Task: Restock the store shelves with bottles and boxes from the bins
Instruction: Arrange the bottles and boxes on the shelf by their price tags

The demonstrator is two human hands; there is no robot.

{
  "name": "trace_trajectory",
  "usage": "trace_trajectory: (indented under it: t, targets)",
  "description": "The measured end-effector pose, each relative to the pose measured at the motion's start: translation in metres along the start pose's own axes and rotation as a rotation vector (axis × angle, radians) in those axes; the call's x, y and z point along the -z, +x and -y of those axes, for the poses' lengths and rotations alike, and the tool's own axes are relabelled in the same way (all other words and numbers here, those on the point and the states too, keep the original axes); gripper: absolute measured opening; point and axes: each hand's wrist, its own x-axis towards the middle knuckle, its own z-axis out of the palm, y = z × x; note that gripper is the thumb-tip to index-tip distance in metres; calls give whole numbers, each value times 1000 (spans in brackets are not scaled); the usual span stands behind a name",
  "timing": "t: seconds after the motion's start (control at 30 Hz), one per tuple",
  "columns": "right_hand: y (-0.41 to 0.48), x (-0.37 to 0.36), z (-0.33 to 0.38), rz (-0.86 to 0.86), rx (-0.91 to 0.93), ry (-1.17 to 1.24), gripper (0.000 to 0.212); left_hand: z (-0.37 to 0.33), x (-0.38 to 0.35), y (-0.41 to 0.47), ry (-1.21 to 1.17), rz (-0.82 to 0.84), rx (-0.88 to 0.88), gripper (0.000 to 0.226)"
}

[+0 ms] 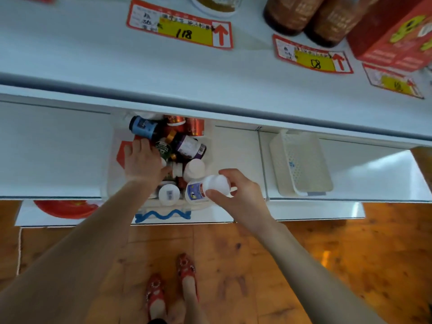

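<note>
A clear plastic bin (109,183) on the lower shelf holds several bottles: a dark blue one (143,127), red cans (195,126), a purple-labelled one (190,147) and white ones (195,168). My left hand (142,160) reaches into the bin's left side, palm down over the bottles; whether it grips anything is hidden. My right hand (236,192) grips the cap of a white bottle with a blue label (198,190) at the bin's right front corner.
An empty white perforated basket (301,164) stands on the lower shelf to the right. The upper shelf (93,66) carries price tags (182,26), brown bottles (304,15) and a red box (397,36). Wooden floor lies below, with my red shoes (173,284).
</note>
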Motion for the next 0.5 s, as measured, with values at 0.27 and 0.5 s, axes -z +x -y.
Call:
trace_trajectory:
  t: [0.27,0.5]
  targets:
    - [-9,3,7,-13,-29,66,41,12,14,-27,-217,-38,24,46]
    - [-36,17,36,-45,29,94,37,30,56,-86,-486,7,65,54]
